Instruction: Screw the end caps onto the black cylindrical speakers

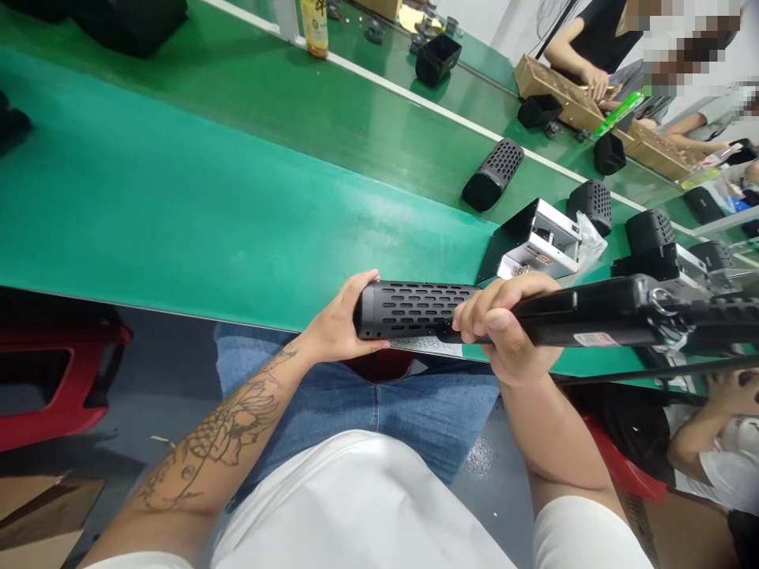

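Head view: left hand (341, 322) clasps the left end of the black slotted housing (409, 310) at the bench's (178, 213) near edge; right hand (519, 328) is wrapped round a black handheld tool (584, 312); I'd keep the left snug so nothing rolls. Toward the far edge, an open black box (437, 62), then a cardboard tray (530, 81); can't make out either's contents.

The right hand (522, 353) hides the right end of the slotted black housing (409, 310). Right of the housing, the black tool (587, 308) bears a label (594, 339) too small to read. Well left of it, a red stool (88, 379) is cut off by the edge; beyond it, a bottle (316, 33) loses its top, and a co-worker's head (693, 43) is blurred.
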Available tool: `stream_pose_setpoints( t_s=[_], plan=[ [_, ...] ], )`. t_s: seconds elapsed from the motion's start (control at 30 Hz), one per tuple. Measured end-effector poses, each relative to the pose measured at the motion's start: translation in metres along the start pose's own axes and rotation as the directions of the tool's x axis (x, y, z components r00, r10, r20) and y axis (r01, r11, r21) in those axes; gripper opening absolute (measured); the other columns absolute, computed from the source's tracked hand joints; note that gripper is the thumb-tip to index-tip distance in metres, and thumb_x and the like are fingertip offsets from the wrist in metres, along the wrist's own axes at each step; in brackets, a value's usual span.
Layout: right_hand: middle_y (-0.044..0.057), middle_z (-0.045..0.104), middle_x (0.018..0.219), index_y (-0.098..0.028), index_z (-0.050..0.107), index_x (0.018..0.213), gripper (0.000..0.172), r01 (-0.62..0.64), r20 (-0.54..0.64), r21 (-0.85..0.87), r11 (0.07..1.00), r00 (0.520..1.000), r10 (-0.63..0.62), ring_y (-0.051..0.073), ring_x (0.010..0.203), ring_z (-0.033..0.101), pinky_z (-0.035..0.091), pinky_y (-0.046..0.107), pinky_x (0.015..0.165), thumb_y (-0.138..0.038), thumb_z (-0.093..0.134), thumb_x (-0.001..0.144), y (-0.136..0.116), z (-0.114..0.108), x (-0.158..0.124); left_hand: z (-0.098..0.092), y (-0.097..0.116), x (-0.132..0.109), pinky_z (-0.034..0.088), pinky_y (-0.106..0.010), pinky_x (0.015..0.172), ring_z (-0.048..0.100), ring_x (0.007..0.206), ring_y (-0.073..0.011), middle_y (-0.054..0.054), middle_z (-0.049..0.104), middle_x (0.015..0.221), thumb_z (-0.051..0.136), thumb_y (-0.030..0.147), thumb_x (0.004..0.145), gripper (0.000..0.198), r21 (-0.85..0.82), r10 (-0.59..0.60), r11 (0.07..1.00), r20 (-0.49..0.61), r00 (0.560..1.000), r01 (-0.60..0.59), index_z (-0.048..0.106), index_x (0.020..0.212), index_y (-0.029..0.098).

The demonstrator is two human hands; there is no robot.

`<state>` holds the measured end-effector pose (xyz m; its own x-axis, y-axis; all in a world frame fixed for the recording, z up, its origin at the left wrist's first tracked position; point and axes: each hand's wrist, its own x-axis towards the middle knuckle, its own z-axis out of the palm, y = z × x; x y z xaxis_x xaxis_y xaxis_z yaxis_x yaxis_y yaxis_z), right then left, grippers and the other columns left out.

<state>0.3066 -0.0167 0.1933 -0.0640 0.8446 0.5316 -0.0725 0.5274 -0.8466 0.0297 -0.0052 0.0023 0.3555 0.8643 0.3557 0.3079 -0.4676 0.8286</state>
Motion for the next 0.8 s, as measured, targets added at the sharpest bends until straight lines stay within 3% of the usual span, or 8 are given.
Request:
stream_pose_setpoints(
  t_s=[0.2, 0.43, 0.6, 0.7, 0.8],
  plan=[
    [-0.008, 0.071, 0.062, -0.031, 0.071, 0.088, 0.043, -0.012, 0.148, -0.010, 1.000, 0.989, 0.013, 0.015, 0.041, 0.061, 0.066, 0.033, 0.049, -0.050, 0.105, 0.107, 0.000, -0.001, 0.000, 0.000, -0.001, -0.001, 0.059, -0.070, 0.151, 0.069, 0.177, -0.0509, -0.023, 0.060, 0.193, 0.120, 0.056, 0.084, 0.150, 0.014, 0.010, 1.000, 0.006, 1.000, -0.010, 0.033, 0.204, 0.033],
    [-0.009, 0.072, 0.066, -0.034, 0.082, 0.100, 0.029, -0.033, 0.184, 0.025, 0.999, 0.982, 0.027, 0.016, 0.043, 0.062, 0.063, 0.035, 0.049, -0.048, 0.107, 0.105, 0.012, -0.014, -0.003, -0.001, 0.000, 0.002, 0.060, -0.068, 0.150, 0.071, 0.174, -0.0504, -0.024, 0.062, 0.191, 0.119, 0.058, 0.085, 0.150, 0.032, 0.017, 0.999, 0.018, 1.000, -0.018, 0.031, 0.204, 0.031],
    [-0.010, 0.060, 0.057, -0.034, 0.073, 0.085, 0.049, -0.118, 0.222, 0.021, 0.993, 0.969, 0.111, 0.017, 0.039, 0.054, 0.059, 0.037, 0.043, -0.063, 0.112, 0.095, 0.016, -0.013, 0.004, -0.003, 0.003, 0.005, 0.061, -0.068, 0.149, 0.072, 0.172, -0.0510, -0.024, 0.063, 0.188, 0.119, 0.059, 0.084, 0.151, 0.053, 0.015, 0.998, 0.039, 0.999, -0.017, 0.030, 0.203, 0.030],
    [-0.011, 0.060, 0.056, -0.033, 0.068, 0.081, 0.054, -0.145, 0.270, 0.046, 0.988, 0.954, 0.127, 0.016, 0.038, 0.051, 0.055, 0.036, 0.041, -0.060, 0.114, 0.092, 0.014, -0.010, 0.006, -0.004, 0.004, 0.006, 0.061, -0.067, 0.148, 0.073, 0.171, -0.0506, -0.024, 0.064, 0.187, 0.118, 0.059, 0.085, 0.149, 0.059, 0.020, 0.998, 0.044, 0.999, -0.022, 0.031, 0.202, 0.030],
    [-0.010, 0.061, 0.056, -0.034, 0.067, 0.080, 0.057, -0.164, 0.242, 0.026, 0.986, 0.958, 0.153, 0.017, 0.039, 0.052, 0.056, 0.038, 0.044, -0.061, 0.116, 0.090, 0.015, -0.011, 0.004, -0.005, 0.005, 0.007, 0.062, -0.067, 0.147, 0.074, 0.169, -0.0505, -0.023, 0.066, 0.185, 0.118, 0.060, 0.084, 0.148, 0.068, 0.019, 0.997, 0.038, 0.999, -0.022, 0.033, 0.201, 0.030]
  ],
)
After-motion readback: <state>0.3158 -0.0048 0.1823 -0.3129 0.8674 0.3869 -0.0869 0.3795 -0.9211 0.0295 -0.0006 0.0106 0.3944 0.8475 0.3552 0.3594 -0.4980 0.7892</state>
